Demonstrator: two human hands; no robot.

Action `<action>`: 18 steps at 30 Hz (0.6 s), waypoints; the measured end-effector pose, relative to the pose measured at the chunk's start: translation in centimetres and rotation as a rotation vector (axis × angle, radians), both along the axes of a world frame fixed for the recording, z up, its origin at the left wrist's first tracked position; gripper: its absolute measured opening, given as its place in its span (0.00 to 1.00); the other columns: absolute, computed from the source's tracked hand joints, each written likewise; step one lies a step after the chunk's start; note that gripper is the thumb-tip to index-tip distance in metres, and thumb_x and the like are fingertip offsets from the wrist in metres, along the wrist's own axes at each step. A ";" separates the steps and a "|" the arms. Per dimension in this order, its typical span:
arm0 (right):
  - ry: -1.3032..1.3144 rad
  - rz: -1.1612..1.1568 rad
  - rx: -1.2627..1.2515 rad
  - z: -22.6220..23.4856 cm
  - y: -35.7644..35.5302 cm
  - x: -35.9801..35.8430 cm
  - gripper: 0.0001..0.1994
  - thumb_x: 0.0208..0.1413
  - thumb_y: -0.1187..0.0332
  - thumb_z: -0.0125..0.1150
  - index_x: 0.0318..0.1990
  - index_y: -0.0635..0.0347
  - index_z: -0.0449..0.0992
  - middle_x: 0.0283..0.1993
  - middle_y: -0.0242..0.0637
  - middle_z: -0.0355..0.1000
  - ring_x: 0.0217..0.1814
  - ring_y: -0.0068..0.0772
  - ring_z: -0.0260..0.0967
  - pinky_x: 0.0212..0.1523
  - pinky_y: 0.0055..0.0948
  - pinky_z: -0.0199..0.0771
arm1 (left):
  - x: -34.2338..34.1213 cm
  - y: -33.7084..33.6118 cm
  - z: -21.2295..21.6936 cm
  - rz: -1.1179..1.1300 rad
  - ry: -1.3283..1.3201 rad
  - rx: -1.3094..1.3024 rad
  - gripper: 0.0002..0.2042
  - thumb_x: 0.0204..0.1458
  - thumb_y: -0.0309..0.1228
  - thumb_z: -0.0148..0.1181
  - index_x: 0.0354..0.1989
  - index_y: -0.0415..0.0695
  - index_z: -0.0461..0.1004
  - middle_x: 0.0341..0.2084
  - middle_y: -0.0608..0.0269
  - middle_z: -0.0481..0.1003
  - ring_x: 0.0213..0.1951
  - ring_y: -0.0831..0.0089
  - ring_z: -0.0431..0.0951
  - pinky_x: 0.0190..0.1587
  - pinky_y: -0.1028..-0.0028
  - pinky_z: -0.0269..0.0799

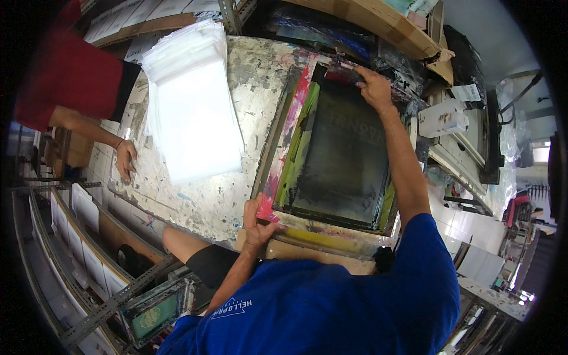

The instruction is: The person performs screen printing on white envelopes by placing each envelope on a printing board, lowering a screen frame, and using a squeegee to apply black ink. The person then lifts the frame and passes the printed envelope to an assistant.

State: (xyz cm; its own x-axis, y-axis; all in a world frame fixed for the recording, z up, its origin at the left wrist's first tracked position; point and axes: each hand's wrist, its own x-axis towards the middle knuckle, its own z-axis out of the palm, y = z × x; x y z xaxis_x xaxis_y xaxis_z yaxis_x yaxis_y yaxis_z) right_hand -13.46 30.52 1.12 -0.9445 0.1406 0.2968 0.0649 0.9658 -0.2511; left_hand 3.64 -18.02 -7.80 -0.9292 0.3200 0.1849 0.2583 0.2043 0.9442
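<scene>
A screen-printing frame (pixel 288 133) with red and pink ink on its left side lies in front of me. Its dark mesh (pixel 340 171) has faint lettering and is bordered by yellow-green tape. My right hand (pixel 374 89) reaches to the far end, its fingers closed round a dark, ink-stained squeegee (pixel 342 72). At the frame's near left corner, my left hand (pixel 257 223) grips the edge, thumb and fingers curled round it. What lies under the mesh is hidden.
A stack of white translucent sheets (pixel 195 118) sits on the paint-spotted table (pixel 201 201). To the left, a person in red rests a hand (pixel 125 160) at the table's edge. Racks (pixel 89 225) stand lower left; a white plastic container (pixel 442 119) is at right.
</scene>
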 end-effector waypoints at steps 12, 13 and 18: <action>0.079 -0.050 0.064 -0.1 -12.9 15.0 0.19 0.50 0.71 0.63 0.52 0.45 0.77 0.33 0.42 0.74 0.40 0.47 0.73 0.41 0.46 0.71 | -0.3 0.2 -0.3 -0.019 -0.012 0.031 0.48 0.27 0.35 0.84 0.64 0.36 0.69 0.47 0.54 0.75 0.47 0.58 0.72 0.53 0.62 0.69; 0.073 -0.044 0.075 0.0 -14.8 17.4 0.21 0.47 0.72 0.65 0.53 0.49 0.79 0.34 0.42 0.74 0.39 0.49 0.72 0.38 0.46 0.68 | -0.3 0.3 -0.2 -0.011 -0.019 0.044 0.48 0.26 0.34 0.84 0.64 0.36 0.69 0.46 0.54 0.75 0.48 0.58 0.72 0.53 0.63 0.70; -0.037 -0.056 -0.045 3.4 -24.1 27.4 0.25 0.45 0.74 0.66 0.55 0.48 0.79 0.36 0.47 0.75 0.40 0.50 0.74 0.41 0.46 0.72 | -0.4 0.5 1.1 -0.027 0.047 -0.004 0.48 0.25 0.31 0.83 0.64 0.38 0.69 0.47 0.54 0.72 0.48 0.58 0.72 0.54 0.64 0.70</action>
